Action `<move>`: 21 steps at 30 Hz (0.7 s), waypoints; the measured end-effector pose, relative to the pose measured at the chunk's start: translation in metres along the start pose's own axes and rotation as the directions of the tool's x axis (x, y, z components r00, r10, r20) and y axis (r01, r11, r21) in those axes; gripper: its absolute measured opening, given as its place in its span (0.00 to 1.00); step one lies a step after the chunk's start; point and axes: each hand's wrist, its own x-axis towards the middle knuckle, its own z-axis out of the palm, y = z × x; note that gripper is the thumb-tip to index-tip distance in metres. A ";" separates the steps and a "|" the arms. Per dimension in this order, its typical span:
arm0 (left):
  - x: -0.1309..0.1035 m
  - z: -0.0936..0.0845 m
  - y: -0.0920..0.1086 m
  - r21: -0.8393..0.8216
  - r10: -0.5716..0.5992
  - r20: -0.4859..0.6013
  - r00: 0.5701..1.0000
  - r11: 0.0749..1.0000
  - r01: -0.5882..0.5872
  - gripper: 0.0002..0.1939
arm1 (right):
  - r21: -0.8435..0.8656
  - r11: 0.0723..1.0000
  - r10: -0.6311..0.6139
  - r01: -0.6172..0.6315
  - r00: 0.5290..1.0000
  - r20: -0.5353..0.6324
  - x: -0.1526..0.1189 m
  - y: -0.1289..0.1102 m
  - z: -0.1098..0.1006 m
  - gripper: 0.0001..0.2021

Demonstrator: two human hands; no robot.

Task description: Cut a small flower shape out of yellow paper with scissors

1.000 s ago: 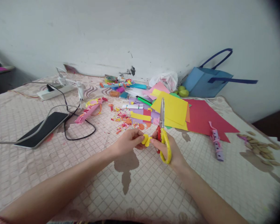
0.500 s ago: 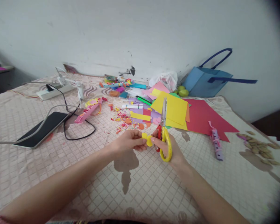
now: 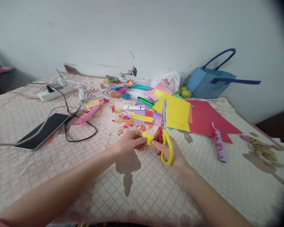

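Between my two hands is a small yellow paper cutout (image 3: 148,138) with rounded lobes, like a little flower. My left hand (image 3: 135,140) pinches its left side between thumb and fingers. On the other side, my right hand (image 3: 171,149) has its thumb tip at the cutout's lower right edge. That same hand also holds scissors (image 3: 167,148) with one yellow and one red handle, their blades pointing up and away and looking closed. Beyond my hands lie colourful paper scraps (image 3: 126,121) and a yellow paper strip (image 3: 142,118).
Yellow sheets (image 3: 175,110) overlap red paper (image 3: 208,118). A blue bag (image 3: 208,83) stands at the wall. At right are a purple paper roll (image 3: 219,146) and brown pieces (image 3: 262,149). Cables cross a tablet-like black device (image 3: 44,129) beside a power strip (image 3: 55,93) at left.
The yellow cutout has turned and moved slightly left and up between my fingers. The scissors have shifted a little left with my right hand.
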 end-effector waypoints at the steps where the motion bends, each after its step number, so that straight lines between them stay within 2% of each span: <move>1: 0.000 0.000 0.000 -0.023 -0.021 0.006 1.000 1.000 0.021 0.11 | 0.005 1.000 0.002 -0.002 1.000 0.001 0.000 0.000 0.000 0.11; 6: 0.001 -0.001 0.003 -0.091 -0.052 0.015 0.999 0.994 0.053 0.16 | 0.003 1.000 0.028 -0.028 1.000 -0.012 0.001 -0.002 -0.001 0.10; 10: 0.000 -0.001 0.005 0.008 -0.016 -0.025 1.000 1.000 0.016 0.22 | 0.002 1.000 0.005 -0.005 1.000 -0.017 0.003 -0.002 -0.001 0.11; 14: 0.001 -0.002 0.002 0.123 0.048 0.030 0.998 0.991 -0.052 0.18 | -0.027 0.999 0.032 -0.033 0.999 -0.032 0.003 0.001 0.001 0.11; 17: 0.002 -0.003 -0.001 0.070 0.031 0.026 0.999 0.997 -0.033 0.17 | -0.018 0.998 0.058 -0.058 0.998 -0.037 0.002 0.002 0.001 0.11; 21: 0.004 -0.009 0.005 -0.007 -0.009 -0.031 0.999 1.000 0.009 0.16 | 0.000 1.000 0.028 -0.028 0.998 -0.055 0.005 0.005 -0.001 0.11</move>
